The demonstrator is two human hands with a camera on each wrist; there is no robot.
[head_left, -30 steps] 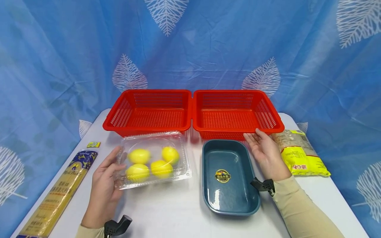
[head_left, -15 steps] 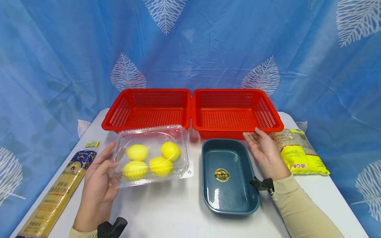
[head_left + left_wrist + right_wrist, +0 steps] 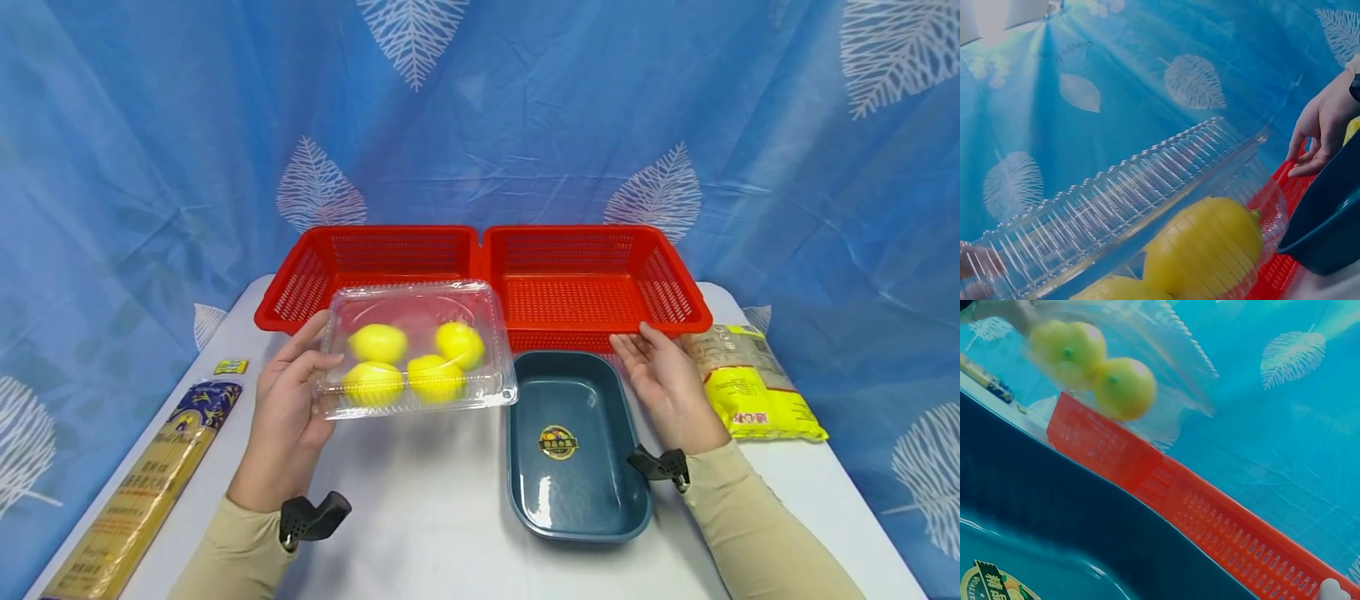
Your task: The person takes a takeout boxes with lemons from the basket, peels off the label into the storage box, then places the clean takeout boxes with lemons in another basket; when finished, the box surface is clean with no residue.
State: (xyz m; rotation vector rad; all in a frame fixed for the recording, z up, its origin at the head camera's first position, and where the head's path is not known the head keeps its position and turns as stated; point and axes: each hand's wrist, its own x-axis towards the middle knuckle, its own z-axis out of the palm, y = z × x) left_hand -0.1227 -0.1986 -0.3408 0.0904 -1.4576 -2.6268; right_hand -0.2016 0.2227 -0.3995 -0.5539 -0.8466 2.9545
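My left hand (image 3: 292, 404) grips the left end of a clear plastic clamshell box (image 3: 495, 333) and holds it up in front of the red baskets. Several yellow lemons (image 3: 1204, 247) show through its wall. The box overlaps the front of the left basket (image 3: 277, 312) in the head view. My right hand (image 3: 667, 387) holds the front rim of the right basket (image 3: 600, 340), with the thumb at the rim and the fingers below it. In the right wrist view only a fingertip (image 3: 1333, 590) shows over that rim.
A dark blue tray (image 3: 577, 492) with a fruit label lies between my arms. Farther right is a yellow bag (image 3: 761, 392). At the left lie a spaghetti pack (image 3: 150, 492) and a small yellow-green packet (image 3: 231, 367). A blue curtain (image 3: 480, 108) hangs behind the table.
My left hand has lifted the clamshell box with the lemons and carried it forward and to the right, over the left basket's front edge in view. My right hand has stayed at the basket rim.
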